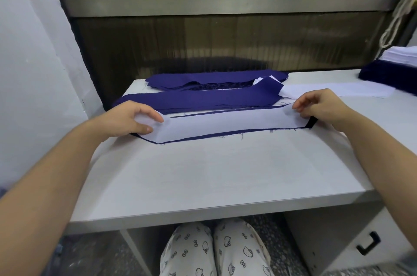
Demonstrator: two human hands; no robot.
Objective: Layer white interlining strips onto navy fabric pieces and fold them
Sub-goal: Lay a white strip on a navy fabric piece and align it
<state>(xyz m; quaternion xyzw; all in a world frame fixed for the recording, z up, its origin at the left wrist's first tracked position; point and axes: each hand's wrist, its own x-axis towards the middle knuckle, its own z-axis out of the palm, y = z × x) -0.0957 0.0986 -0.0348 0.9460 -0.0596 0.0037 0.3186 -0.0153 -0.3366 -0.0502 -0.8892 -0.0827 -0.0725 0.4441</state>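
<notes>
A long white interlining strip lies on top of a navy fabric piece, whose dark edge shows along the strip's near and far sides. My left hand pinches the strip's left end between thumb and fingers. At the strip's right end, my right hand has its curled fingers pinching the cloth. Just behind lies a stack of folded navy pieces, and a second navy pile sits further back.
All this lies on a white table. A loose white strip lies at the right rear, beside a navy stack topped with white strips. A dark machine opening runs behind the table. My knees show below its front edge.
</notes>
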